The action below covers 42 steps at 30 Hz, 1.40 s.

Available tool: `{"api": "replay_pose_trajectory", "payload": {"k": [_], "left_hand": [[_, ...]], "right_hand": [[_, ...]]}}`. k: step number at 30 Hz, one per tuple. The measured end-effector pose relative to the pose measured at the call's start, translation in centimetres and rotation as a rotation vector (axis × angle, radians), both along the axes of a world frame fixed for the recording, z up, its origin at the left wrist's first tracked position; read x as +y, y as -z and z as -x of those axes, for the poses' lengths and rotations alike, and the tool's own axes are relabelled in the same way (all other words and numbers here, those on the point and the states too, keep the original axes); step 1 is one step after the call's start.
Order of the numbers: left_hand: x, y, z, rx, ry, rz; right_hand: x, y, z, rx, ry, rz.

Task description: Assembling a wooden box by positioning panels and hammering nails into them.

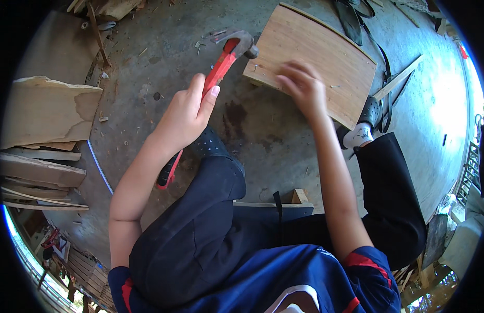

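Note:
My left hand is wrapped round the red and black handle of a claw hammer. The hammer is raised, its metal head up beside the left edge of a wooden panel. Over the panel's near part hovers my right hand, slightly blurred, with thumb and fingers apart and nothing visible in them. One small nail is at the panel's left corner, left of my right hand. Another nail shows to the right of that hand.
Wooden boards are stacked at the left, beside a pale blue strip on the concrete floor. My shoes flank the panel's near side. A black strap and a wood strip lie at the right.

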State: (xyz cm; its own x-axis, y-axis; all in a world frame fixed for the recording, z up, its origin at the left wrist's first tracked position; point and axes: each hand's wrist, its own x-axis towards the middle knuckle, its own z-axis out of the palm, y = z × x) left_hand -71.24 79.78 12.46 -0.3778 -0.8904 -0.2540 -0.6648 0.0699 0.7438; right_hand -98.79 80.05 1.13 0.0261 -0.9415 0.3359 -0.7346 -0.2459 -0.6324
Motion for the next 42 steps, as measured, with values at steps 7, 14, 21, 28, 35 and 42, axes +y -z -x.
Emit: {"api": "replay_pose_trajectory", "payload": {"k": [7,14,21,28,35,42], "left_hand": [[-1.4,-1.9,0.8,-0.121,0.153,0.066],[-0.8,-2.0,1.3,-0.09,0.151,0.083],[-1.0,-3.8,2.0,-0.127,0.147,0.033],[-1.6,-4.3,2.0,-0.157,0.19,0.032],[-1.3,-3.0,1.9,-0.188,0.204,-0.004],[-0.5,-2.4,2.2,-0.097,0.081,0.069]], "right_hand": [[-1.4,1.1,-5.3,-0.048,0.014,0.112],[-1.7,2.0,-5.4,-0.101,0.046,0.077],[-1.6,1.7,-5.2,-0.067,0.067,0.101],[-1.6,1.8,-5.3,-0.079,0.061,0.091],[-1.6,1.5,-5.3,-0.043,0.051,0.08],[-1.5,1.9,-5.4,-0.076,0.051,0.107]]}}
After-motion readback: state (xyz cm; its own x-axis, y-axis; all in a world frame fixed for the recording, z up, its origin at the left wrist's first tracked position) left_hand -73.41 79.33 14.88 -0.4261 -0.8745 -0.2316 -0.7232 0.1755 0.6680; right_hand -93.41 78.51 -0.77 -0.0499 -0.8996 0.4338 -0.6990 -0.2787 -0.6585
